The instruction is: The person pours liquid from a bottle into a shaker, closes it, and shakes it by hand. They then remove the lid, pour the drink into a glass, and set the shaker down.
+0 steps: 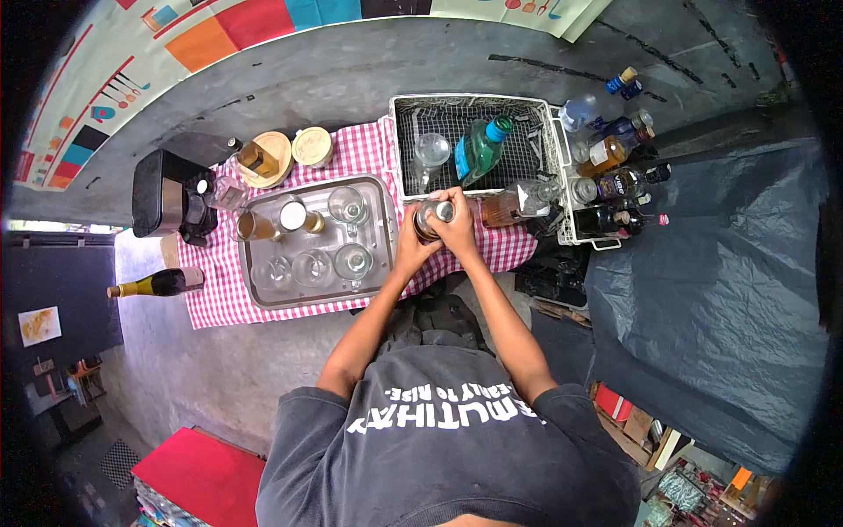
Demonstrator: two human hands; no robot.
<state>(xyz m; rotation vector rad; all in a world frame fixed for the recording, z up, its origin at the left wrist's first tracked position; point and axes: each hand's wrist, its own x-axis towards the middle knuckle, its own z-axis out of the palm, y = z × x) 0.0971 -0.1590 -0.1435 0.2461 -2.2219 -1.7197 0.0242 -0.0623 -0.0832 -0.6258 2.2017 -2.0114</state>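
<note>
Both hands are wrapped round a glass bottle or jar (434,213) with a greyish top and something dark amber inside; its exact kind is hard to make out. My left hand (414,244) grips its left side, low down. On the other side, my right hand (457,230) has its fingers over the upper part. The container is just in front of the white wire basket (479,195), above the red checked cloth. Inside that basket are a clear glass (431,151) and a green bottle with a blue cap (483,151). Right of my hands lies a bottle of pinkish-amber liquid (518,204).
A grey tray (318,295) to the left carries several glass mugs and two filled glasses. Beyond it are a black appliance (160,195), a round wooden board (279,151) and a lidded tub (312,147). A wine bottle (162,283) is at the left; several bottles (619,154) crowd the right.
</note>
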